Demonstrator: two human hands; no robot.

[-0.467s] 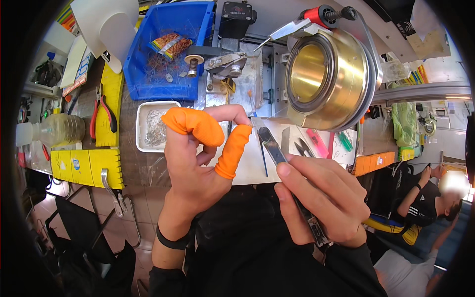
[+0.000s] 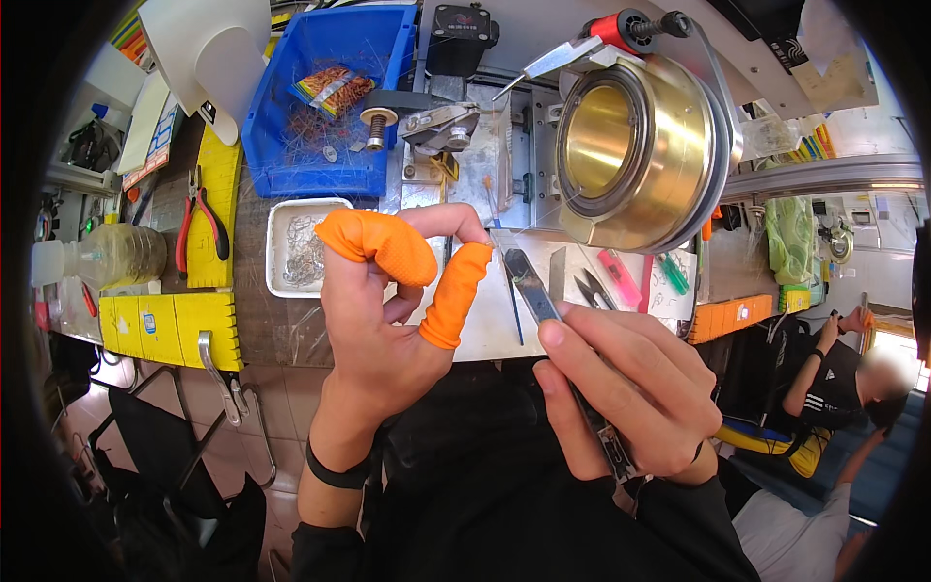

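Note:
My left hand [image 2: 373, 330] is raised over the front of the bench, with stretchy orange finger covers on two digits. Its bare forefinger bends down to meet one orange tip in a pinch. Whatever is between those tips is too fine to make out. My right hand [image 2: 640, 388] grips a slim, flat, black-and-grey tool [image 2: 533, 296] between thumb and fingers. The tool's dark, blunt end points up and left, just beside the left fingertips. A metal part shows at its lower end, near the palm. Behind both hands lies a white work sheet [image 2: 485, 335].
A large brass drum [image 2: 659, 145] stands at the back right, under a red spool [image 2: 626, 31]. At the back left are a blue bin [image 2: 276, 175] of fine wires and a white tray [image 2: 276, 281]. Pliers [image 2: 201, 223] lie left. Another person [image 2: 834, 383] is at the right.
My right hand and the tool have shifted very slightly left. The left hand keeps its pinch almost unmoved. At the far right, the other person's arms and head have moved.

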